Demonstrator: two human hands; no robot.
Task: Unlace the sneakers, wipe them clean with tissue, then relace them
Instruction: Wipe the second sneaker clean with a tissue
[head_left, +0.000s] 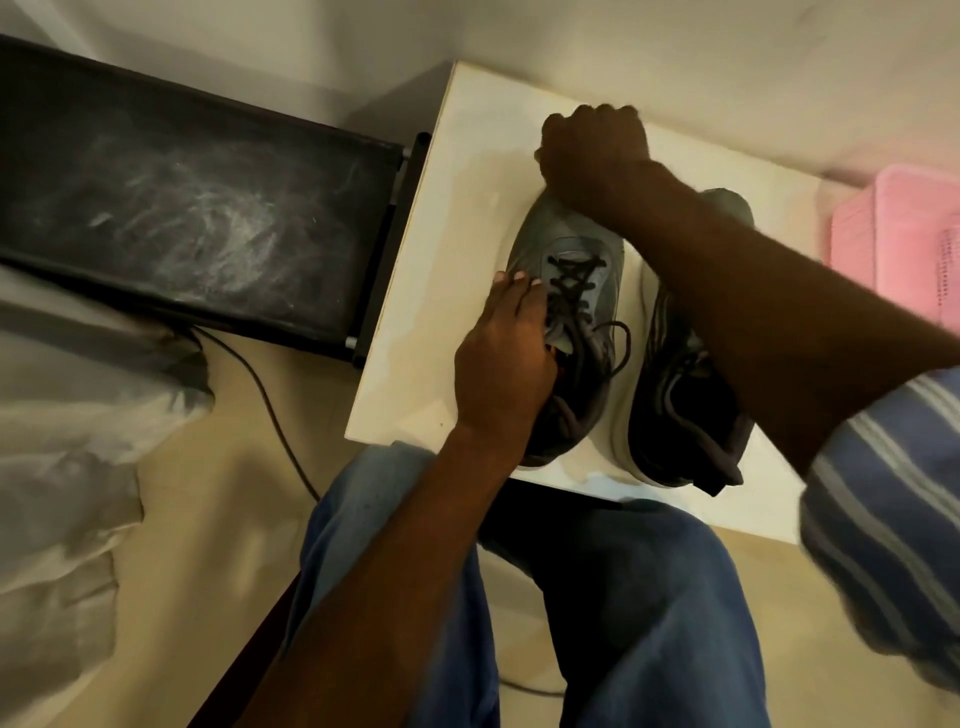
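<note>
The left hand (501, 358) lies along the side of the laced sneaker (566, 332), fingers mostly straight and pressed against its upper, steadying it; whether the thumb hooks into the collar is hidden. The right hand (595, 153) is curled into a fist just beyond that sneaker's toe, above the toe cap. It may hold a tissue, but nothing shows between the fingers, so I cannot tell what it grips. Between the 2 hands the dark laces (574, 283) are threaded, with loose ends looping toward the left hand's knuckles. Under the right forearm sits the second sneaker (680, 410), partly hidden. Both rest on the white table (441, 270).

Risks, as I judge them: the near sneaker's heel is at the table edge, so a hard push from the right hand could slide it off unless the left hand holds firm. The forearm crossing the second sneaker could nudge it too.
</note>
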